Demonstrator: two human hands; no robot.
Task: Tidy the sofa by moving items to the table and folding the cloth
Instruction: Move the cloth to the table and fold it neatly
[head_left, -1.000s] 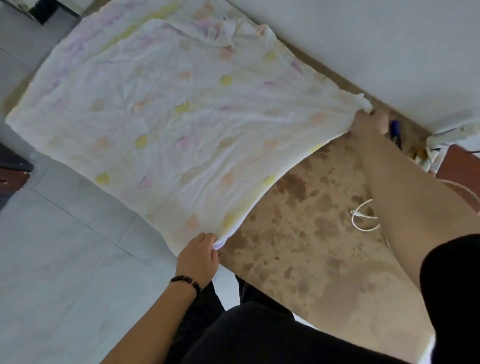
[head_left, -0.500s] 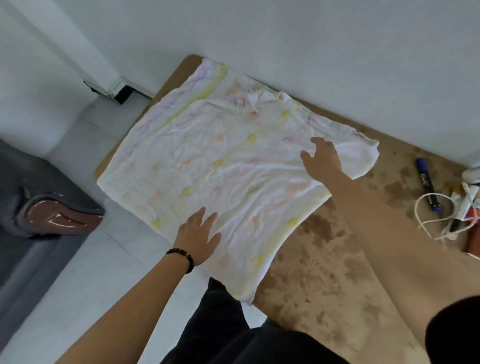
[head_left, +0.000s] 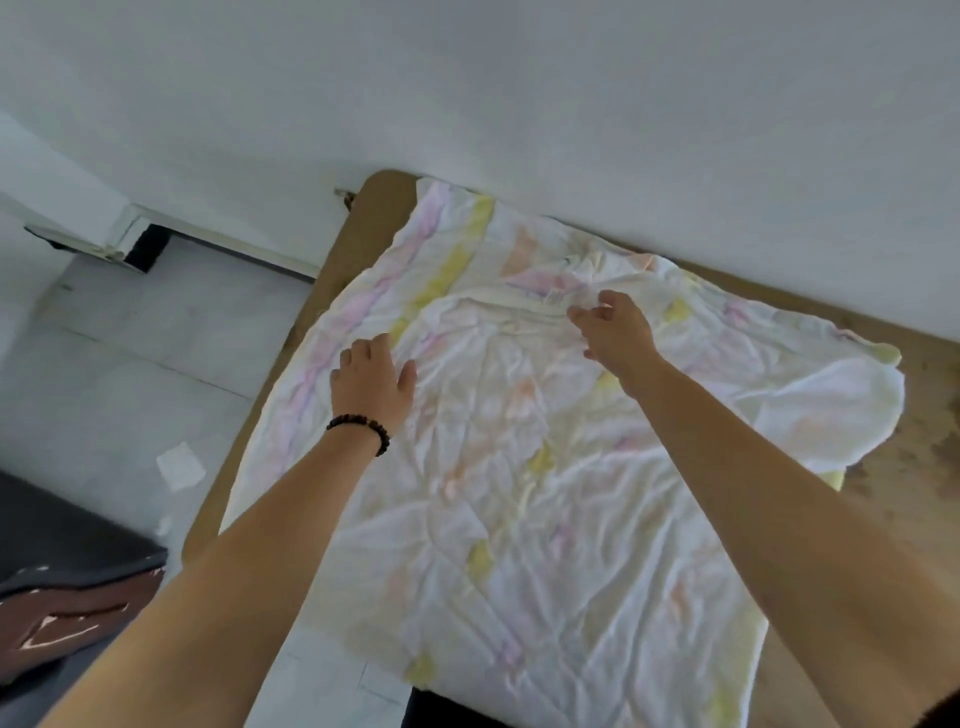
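Observation:
A white cloth (head_left: 545, 493) with pale pink and yellow patches lies spread over the brown mottled table (head_left: 930, 415), doubled over, its near edge hanging off the front. My left hand (head_left: 371, 382), with a dark bead bracelet at the wrist, lies flat on the cloth near its left side, fingers apart. My right hand (head_left: 615, 330) hovers over a wrinkled fold edge at the far middle of the cloth, fingers loosely spread and holding nothing.
A white wall (head_left: 571, 104) runs directly behind the table. Grey floor tiles (head_left: 130, 364) lie to the left, with a scrap of paper (head_left: 181, 472) on them. A dark sofa with a brown item (head_left: 67, 618) sits at the lower left.
Both hands let go of the cloth's corners a second ago, then slid forward across it toward the far edge. The view has tilted up and left, so the pen and cable are out of frame.

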